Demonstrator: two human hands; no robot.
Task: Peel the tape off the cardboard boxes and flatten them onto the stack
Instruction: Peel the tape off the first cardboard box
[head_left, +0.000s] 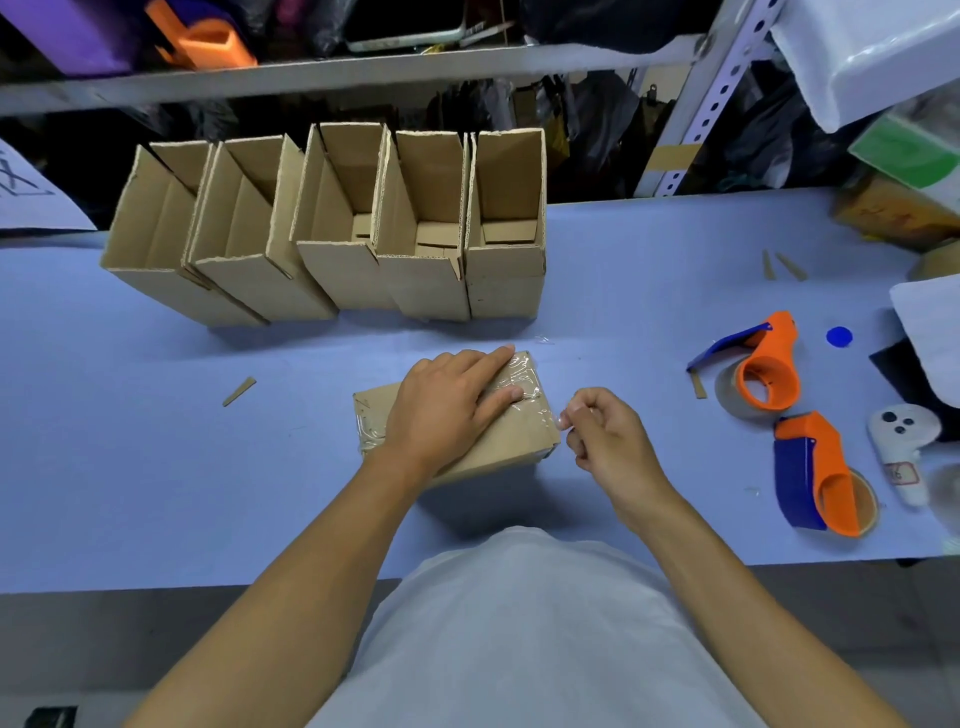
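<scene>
Tape-peeling is the step in hand: your left hand (451, 400) presses flat, fingers straight, on the small sealed brown cardboard box (511, 436) lying on the blue table (156, 467) right in front of you. Just beside the box's right end, your right hand (605, 436) pinches what looks like a loose end of the clear shiny tape (524, 379). Behind the box stands the row of open brown cartons (332, 244). Next, I'd judge, you pull steadily while holding the box down.

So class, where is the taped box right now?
In the head view, the taped box lies on the blue table at centre, under the left hand, in front of the row of open boxes.
</scene>
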